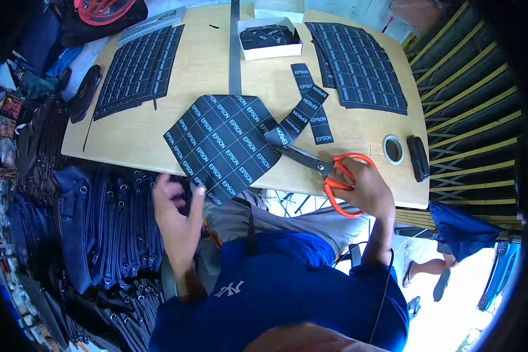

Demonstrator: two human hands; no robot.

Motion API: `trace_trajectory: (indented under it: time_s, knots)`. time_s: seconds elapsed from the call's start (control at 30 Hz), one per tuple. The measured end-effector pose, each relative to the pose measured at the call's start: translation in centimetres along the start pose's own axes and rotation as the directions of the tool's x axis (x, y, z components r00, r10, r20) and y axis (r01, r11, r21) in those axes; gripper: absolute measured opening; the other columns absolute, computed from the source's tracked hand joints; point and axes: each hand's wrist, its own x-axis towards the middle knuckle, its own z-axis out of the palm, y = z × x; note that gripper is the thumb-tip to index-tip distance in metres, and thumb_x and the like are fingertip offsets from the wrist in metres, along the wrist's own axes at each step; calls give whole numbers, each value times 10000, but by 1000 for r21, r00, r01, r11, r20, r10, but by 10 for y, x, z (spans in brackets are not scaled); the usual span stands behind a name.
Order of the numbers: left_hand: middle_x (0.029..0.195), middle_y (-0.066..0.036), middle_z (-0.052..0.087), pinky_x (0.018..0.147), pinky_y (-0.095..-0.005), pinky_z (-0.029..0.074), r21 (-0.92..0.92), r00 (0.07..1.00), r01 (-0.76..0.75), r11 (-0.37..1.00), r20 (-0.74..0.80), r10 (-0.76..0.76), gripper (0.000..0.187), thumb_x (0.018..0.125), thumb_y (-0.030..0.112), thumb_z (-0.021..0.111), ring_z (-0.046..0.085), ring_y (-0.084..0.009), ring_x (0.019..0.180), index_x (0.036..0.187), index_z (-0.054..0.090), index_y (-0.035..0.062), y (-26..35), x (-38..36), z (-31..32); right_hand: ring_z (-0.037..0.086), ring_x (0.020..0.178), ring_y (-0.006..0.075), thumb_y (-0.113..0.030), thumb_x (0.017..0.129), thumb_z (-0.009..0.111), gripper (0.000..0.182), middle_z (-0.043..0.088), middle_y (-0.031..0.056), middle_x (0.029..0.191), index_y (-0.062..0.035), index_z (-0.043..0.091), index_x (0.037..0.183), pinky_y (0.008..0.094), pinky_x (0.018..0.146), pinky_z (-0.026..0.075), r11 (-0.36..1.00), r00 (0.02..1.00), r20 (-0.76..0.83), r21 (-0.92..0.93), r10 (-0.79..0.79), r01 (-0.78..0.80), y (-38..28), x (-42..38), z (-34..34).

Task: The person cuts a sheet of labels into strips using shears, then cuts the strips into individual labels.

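My right hand (364, 189) holds red-handled scissors (320, 166) at the table's front edge. Their blades point left and touch the right side of a black sheet (223, 146) printed with EPSON labels in a grid. Part of that sheet hangs over the front edge. My left hand (179, 214) is at the sheet's lower left corner, thumb and fingers apart, with nothing visible between them. Cut label strips (302, 117) lie crossed beside the blade tips, to the right of the sheet.
Label sheets are stacked at left (138, 73) and right (364, 67). A white box (271, 53) holds cut labels. A tape roll (393, 149) and black case (418, 158) lie at right. Dark straps (123, 229) hang below left. Another person's leg shows lower right.
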Motion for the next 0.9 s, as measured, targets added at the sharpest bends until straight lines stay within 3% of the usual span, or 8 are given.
trace_trajectory:
  time_s: [0.07,0.13,0.2,0.33,0.47,0.67,0.8,0.9]
  knots:
    - [1116,-163,527,822,-332,455,36,967,-221,975,-123,224,538,794,80,653,537,-207,991,1269,413,2,16,21,0,556,652,316,-173,660,730,284,540,144,684,-5,513,730,371,601,427,999,1000,0,27,-18,18,3,1,-2]
    - [1221,-175,491,950,-381,389,21,895,-441,897,87,438,542,784,64,637,482,-261,1138,1279,422,15,35,53,8,556,650,312,-170,660,727,281,542,142,689,-5,510,728,369,601,427,998,999,1,53,-36,36,7,0,-3]
    - [1318,-144,441,1012,-396,339,-50,681,-678,734,335,652,554,779,61,617,403,-278,1242,1297,421,39,49,88,32,555,648,306,-150,651,726,266,551,138,693,-2,532,757,359,603,430,997,998,14,44,-57,57,14,-1,-4]
    - [1388,-96,375,1074,-413,252,-287,211,-777,560,720,661,606,762,116,634,311,-262,1309,1326,413,106,56,138,92,553,648,303,-126,632,731,271,558,137,694,2,549,787,346,606,434,997,999,-21,64,-50,51,18,-12,-11]
    - [1367,-97,397,1055,-432,264,-303,94,-831,468,751,654,494,736,214,703,328,-265,1295,1189,556,84,63,137,120,559,650,291,-121,612,739,299,561,141,699,6,571,824,337,609,438,996,1000,1,86,28,-28,25,-28,-22]
    - [1141,-124,523,968,-427,340,-346,136,-822,452,652,746,271,809,220,640,465,-281,1127,968,590,6,61,136,122,513,578,245,-115,603,738,304,530,117,662,14,565,816,316,575,425,999,989,-143,18,29,-27,42,-54,-28]
    - [931,-203,627,712,-386,482,-185,293,-658,730,830,474,318,865,199,565,616,-310,793,1118,509,15,96,142,90,397,545,135,-99,638,706,263,433,77,611,15,535,803,271,523,367,977,967,-212,188,140,-100,53,-69,-21]
    - [826,-157,629,658,-343,467,-288,347,-580,762,759,551,269,878,191,556,611,-231,719,1079,508,18,98,149,82,384,612,61,-77,680,692,252,443,18,637,9,513,835,236,518,342,854,921,-255,502,295,-135,50,-67,-3]
